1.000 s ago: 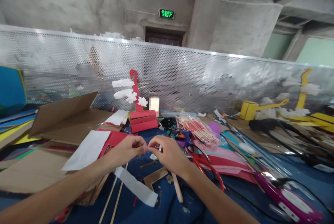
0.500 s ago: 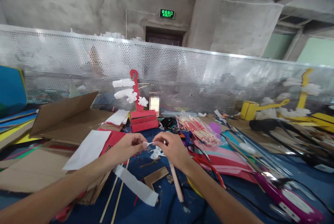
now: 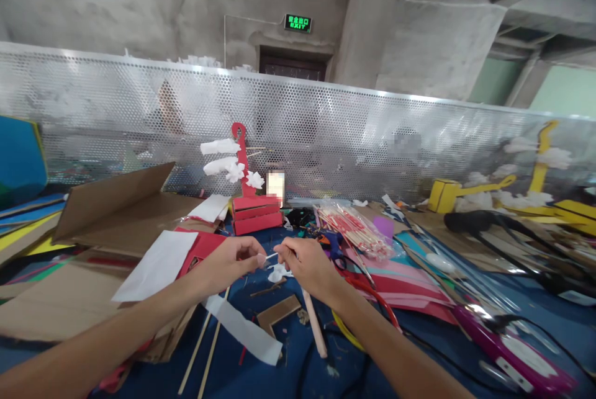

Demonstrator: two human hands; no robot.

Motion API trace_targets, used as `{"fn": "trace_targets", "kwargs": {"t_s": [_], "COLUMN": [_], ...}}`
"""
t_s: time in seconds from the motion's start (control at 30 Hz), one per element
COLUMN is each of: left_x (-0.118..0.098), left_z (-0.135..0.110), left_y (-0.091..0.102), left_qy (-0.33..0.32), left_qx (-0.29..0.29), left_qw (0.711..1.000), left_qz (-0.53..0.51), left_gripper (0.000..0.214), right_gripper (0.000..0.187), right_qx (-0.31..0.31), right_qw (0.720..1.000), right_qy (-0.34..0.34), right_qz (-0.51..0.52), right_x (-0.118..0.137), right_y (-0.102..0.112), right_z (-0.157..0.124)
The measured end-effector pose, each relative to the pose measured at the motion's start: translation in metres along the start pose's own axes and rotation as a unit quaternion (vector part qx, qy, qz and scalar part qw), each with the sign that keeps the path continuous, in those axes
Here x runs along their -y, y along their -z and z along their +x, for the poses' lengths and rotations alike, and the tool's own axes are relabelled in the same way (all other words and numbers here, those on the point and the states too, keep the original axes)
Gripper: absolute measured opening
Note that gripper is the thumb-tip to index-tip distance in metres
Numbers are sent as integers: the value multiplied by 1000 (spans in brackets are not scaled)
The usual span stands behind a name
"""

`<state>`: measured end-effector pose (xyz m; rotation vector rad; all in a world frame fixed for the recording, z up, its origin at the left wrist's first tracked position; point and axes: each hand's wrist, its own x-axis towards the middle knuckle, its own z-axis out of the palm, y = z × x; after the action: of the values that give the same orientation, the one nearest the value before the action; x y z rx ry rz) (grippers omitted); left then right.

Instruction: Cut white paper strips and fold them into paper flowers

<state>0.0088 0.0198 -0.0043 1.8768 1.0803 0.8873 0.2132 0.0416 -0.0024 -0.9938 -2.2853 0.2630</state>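
Observation:
A thin twisted strip of white paper (image 3: 271, 256) stretches between my two hands over the middle of the table. My left hand (image 3: 241, 257) pinches one end with thumb and fingers. The other end is in the closed fingers of my right hand (image 3: 300, 260). Just below lie crumpled white paper pieces (image 3: 278, 273). A flat white paper strip (image 3: 244, 332) rests nearer to me, across two thin wooden sticks (image 3: 212, 349). Behind my hands stands a red cardboard piece (image 3: 256, 216) with a hooked upright bearing white paper flowers.
Flat cardboard (image 3: 51, 300) and a white sheet (image 3: 156, 265) lie at left. A pale wooden rod (image 3: 315, 327) points towards me. At right are red sheets (image 3: 410, 290), a bag of sticks (image 3: 356, 231) and a purple corded tool (image 3: 516, 355). A perforated metal screen (image 3: 326, 132) borders the back.
The white strip between my hands looks thinner and straighter. My right-hand fingers have curled over further, while my left hand stays almost in place.

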Motion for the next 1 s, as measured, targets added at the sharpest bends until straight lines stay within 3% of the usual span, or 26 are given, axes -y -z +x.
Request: {"fn": "trace_targets", "kwargs": {"t_s": [0.13, 0.27, 0.53, 0.7, 0.87, 1.0], "left_x": [0, 7, 9, 5, 8, 8], "left_z": [0, 2, 2, 1, 1, 0], "left_y": [-1, 0, 0, -2, -3, -3], "left_qy": [4, 9, 20, 14, 14, 12], "left_qx": [5, 12, 8, -2, 2, 25], "left_qw": [1000, 1000, 1000, 1000, 1000, 999], "left_qz": [-3, -20, -19, -5, 3, 24], "left_gripper": [23, 25, 27, 27, 22, 22], "right_gripper": [39, 14, 3, 10, 20, 16], "right_qx": [15, 10, 26, 18, 66, 117], "right_qw": [1000, 999, 998, 999, 997, 991], "right_qy": [-3, 33, 61, 49, 47, 68], "right_qz": [-3, 24, 15, -6, -17, -25], "right_x": [0, 1, -5, -5, -5, -7], "right_y": [2, 9, 14, 13, 14, 13], "right_z": [0, 1, 2, 4, 4, 2]}}
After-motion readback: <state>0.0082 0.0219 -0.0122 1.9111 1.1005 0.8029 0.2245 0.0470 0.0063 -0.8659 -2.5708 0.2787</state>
